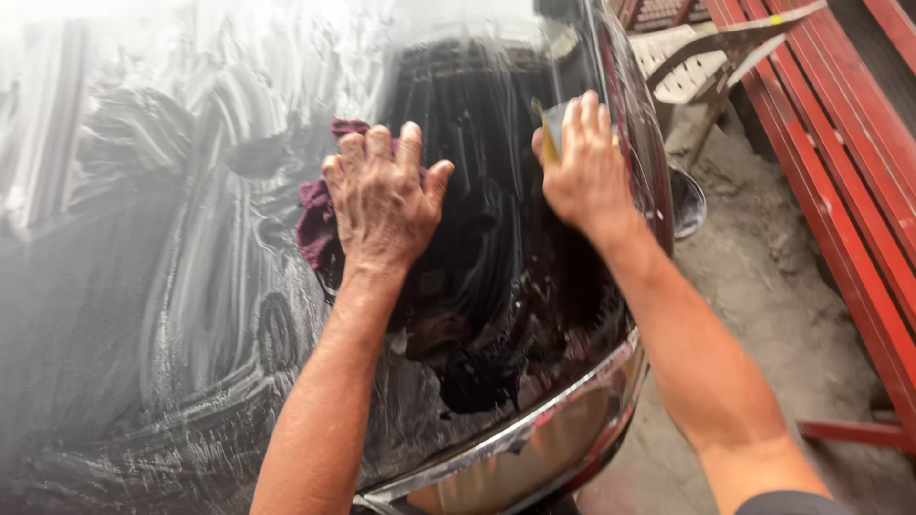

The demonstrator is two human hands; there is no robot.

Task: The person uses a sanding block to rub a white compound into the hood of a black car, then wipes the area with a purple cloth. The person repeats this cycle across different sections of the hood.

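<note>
My left hand (382,195) presses flat on a dark purple rag (315,224) lying on a glossy black car panel (496,286). My right hand (584,167) grips a small yellow and grey squeegee-like scraper (551,129) held against the same panel near its right edge. White soapy streaks (191,238) cover the left part of the panel, while the area between and below my hands is wet and dark. Most of the rag is hidden under my left hand.
A chrome trim strip (534,434) runs along the panel's lower edge. A side mirror (687,202) sticks out at the right. Red metal beams (840,172) and a white plastic chair (687,62) stand on the dusty concrete floor (763,315) to the right.
</note>
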